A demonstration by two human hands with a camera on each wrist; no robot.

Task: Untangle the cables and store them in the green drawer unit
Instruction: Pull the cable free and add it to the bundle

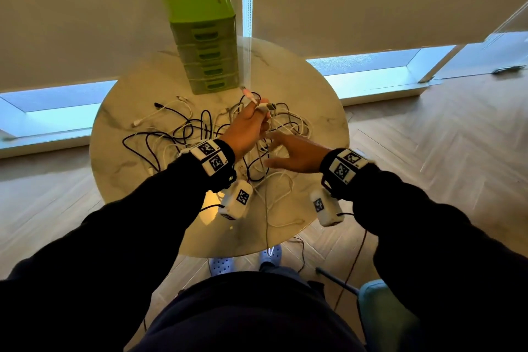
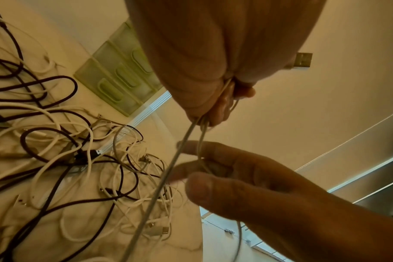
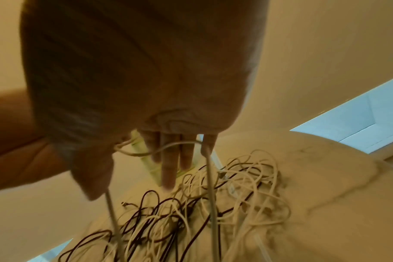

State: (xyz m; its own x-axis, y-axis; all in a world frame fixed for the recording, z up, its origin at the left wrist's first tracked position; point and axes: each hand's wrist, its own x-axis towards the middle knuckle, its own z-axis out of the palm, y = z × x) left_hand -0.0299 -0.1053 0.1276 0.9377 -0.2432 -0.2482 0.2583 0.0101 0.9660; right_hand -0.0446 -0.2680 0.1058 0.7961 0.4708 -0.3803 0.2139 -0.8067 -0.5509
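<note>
A pale grey cable (image 2: 180, 152) is gripped in the curled fingers of the left hand (image 2: 204, 58), with a metal USB plug (image 2: 303, 60) seen jutting out past the fist. Two strands of the cable are let down from the fist, and one is met by the spread fingers of the right hand (image 2: 269, 191) just below. A tangle of dark and white cables (image 2: 67, 159) is spread over the marbled table (image 2: 180, 239). The green drawer unit (image 2: 121, 74) is seen beyond the tangle.

Cables (image 1: 200, 134) on table (image 1: 120, 151); drawer unit (image 1: 205, 37) behind them
</note>
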